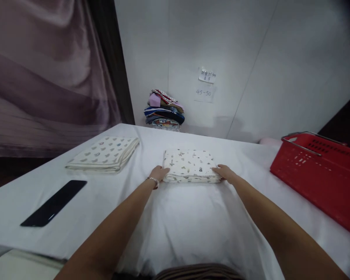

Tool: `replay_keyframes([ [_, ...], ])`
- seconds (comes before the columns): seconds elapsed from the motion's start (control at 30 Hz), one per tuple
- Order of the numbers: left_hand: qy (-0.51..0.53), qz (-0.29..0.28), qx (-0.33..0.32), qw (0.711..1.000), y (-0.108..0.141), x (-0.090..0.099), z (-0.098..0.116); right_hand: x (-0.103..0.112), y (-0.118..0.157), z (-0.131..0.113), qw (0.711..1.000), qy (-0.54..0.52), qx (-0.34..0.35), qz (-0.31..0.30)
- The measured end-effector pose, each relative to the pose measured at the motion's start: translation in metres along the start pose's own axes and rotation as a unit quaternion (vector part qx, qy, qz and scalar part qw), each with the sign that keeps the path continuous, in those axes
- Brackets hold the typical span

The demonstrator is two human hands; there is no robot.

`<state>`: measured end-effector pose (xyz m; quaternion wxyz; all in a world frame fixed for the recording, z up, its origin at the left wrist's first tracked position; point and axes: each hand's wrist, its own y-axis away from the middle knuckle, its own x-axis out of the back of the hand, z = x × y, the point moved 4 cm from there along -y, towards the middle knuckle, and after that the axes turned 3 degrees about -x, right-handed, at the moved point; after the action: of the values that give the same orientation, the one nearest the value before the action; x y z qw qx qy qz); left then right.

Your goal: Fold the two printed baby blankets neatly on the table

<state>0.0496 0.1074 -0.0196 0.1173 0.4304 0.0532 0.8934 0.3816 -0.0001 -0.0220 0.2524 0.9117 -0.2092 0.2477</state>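
A folded white cloth with a small scattered print [191,163] lies flat on the white-covered table [151,146], in layers. My left hand [160,173], with a bracelet at the wrist, grips its front left corner, thumb on top and fingers hidden at the edge. At the front right corner, my right hand [225,173] holds the same cloth in a like way, its thumb on the upper face. To the left lies another folded cloth with a grey heart-like pattern [105,151], touched by neither hand.
A black phone-like slab [54,204] lies at the left front. On the right stands a red basket [317,179] with a metal handle. Behind the table are a pile of folded fabrics [165,111] and a wall with paper notes [204,93]. A pinkish curtain [46,66] hangs left.
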Motion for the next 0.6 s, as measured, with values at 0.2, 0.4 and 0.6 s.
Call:
replay_keyframes([
  [0.2, 0.028, -0.025, 0.014, 0.999, -0.001, 0.006, 0.000, -0.005, 0.006, 0.000, 0.997, 0.004, -0.026, -0.067],
  [0.4, -0.032, -0.024, -0.008, 0.999, 0.014, 0.020, -0.020, -0.013, 0.033, 0.020, 0.995, 0.025, 0.009, -0.092],
  [0.6, -0.161, 0.027, -0.107, 0.981, 0.019, 0.025, 0.011, -0.013, 0.041, -0.013, 0.945, 0.236, 0.208, 0.086],
])
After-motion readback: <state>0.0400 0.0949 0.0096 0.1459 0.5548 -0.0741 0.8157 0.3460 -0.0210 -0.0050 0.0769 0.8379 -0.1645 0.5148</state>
